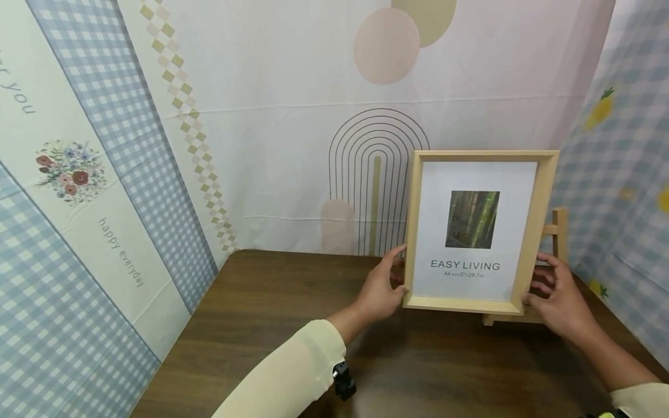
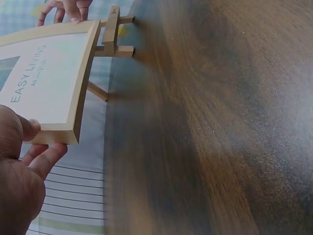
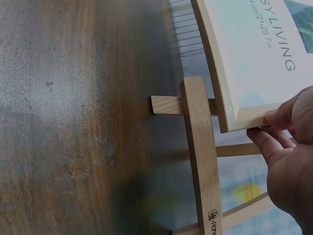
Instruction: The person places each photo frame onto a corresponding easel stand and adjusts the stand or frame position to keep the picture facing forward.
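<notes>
A light wooden picture frame (image 1: 534, 232) with a white "EASY LIVING" insert stands upright between both hands. My left hand (image 1: 380, 288) grips its left side near the lower corner, thumb on the front and fingers behind. On the opposite side my right hand (image 1: 561, 299) pinches the lower right edge the same way. Behind the frame is a small wooden easel (image 1: 560, 232), mostly hidden by it in the head view. The right wrist view shows the easel's front ledge (image 3: 199, 152) close beside the frame's bottom edge (image 3: 215, 78).
The easel stands on a dark brown wooden table (image 1: 292, 290), toward its back right. A printed cloth (image 1: 277, 145) hangs behind the table, with blue checked cloth (image 1: 627, 191) at the right. A small black device (image 1: 344, 380) sits on the left sleeve.
</notes>
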`<state>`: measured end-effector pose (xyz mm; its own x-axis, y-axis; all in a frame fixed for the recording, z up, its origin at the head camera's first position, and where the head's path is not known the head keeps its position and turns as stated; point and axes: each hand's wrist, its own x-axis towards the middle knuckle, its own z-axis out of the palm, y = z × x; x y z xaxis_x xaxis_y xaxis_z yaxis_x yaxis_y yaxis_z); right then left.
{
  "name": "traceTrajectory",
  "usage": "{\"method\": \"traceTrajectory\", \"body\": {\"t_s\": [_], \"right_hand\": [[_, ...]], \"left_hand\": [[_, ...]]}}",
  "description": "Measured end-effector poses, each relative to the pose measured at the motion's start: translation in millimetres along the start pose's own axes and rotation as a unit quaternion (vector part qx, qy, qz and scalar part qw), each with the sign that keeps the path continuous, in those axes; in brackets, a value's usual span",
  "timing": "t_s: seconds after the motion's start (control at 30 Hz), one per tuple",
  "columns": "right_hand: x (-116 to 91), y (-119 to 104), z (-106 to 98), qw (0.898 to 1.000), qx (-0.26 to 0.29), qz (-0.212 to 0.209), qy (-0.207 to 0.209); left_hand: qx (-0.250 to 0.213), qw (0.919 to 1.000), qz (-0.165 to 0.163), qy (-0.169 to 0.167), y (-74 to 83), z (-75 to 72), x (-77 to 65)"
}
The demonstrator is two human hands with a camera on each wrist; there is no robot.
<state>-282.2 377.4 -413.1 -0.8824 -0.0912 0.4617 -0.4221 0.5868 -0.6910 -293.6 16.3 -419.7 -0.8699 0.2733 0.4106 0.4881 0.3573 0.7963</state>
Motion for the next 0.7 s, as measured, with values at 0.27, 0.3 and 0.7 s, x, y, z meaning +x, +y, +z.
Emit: {"method": "traceTrajectory", "body": {"t_s": [0.27, 0.3, 0.7], "right_hand": [[7.3, 9.7, -1.7, 1.0, 0.005, 0.007, -0.001], [8.4, 10.4, -1.7, 1.0, 0.005, 0.007, 0.001], [22.8, 18.5, -3.8, 1.0, 0.004, 0.008, 0.001]], "left_hand": [[0.0, 1.0, -0.007, 0.002, -0.8, 6.5, 6.8], [0.001, 1.0, -0.008, 0.002, -1.0, 7.0, 7.6], [-0.004, 0.9999, -0.01, 0.011, -1.5, 10.9, 17.9]]}}
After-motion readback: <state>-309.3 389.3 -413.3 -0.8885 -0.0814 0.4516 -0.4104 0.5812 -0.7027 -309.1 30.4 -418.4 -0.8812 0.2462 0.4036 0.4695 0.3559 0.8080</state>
